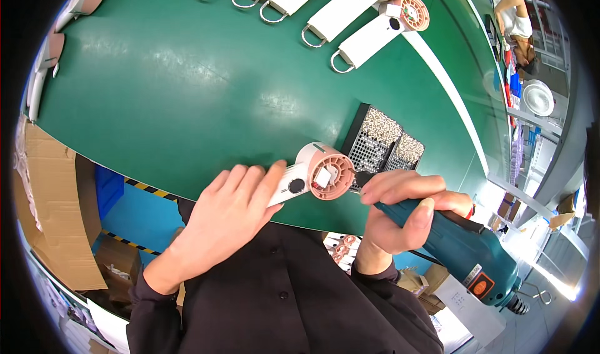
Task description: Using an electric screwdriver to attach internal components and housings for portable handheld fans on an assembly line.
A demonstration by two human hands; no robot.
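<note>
- Wearing a dark buttoned shirt (278, 285), directly below both hands and nearest of all.
- Working at the near edge of a green table (156, 97), extending far beyond both hands.
- Leaving a row of white fans (337, 25) well beyond the fingertips of both hands.
- Gripping a teal electric screwdriver (459, 247) in the right hand (406, 210), wrapping fingers and thumb around its front end, and slanting its body back past the right wrist. Ideally supporting its weight there, so as to avoid tilting the nose.
- Laying the left hand (234, 210) across a fan handle, with fingers close together on top and thumb along the near side; being unable to tell how firmly pressing.
- Steadying a white-and-pink fan (312, 174) between the two hands, turning its open round head up and toward the right hand. Probably needing a firm hold close to the head, to prevent twisting under the bit.
- Having a black tray (355, 126) just beyond the right hand, handy for refilling without stretching.
- Pointing the driver bit (357, 176) at the head's right rim, between the hands; being unable to tell whether touching. Ideally lining up straight, pressing lightly, and stopping once snug.
- Having tiny pale screws (381, 124) heaped in the tray, beyond the right fingertips.
</note>
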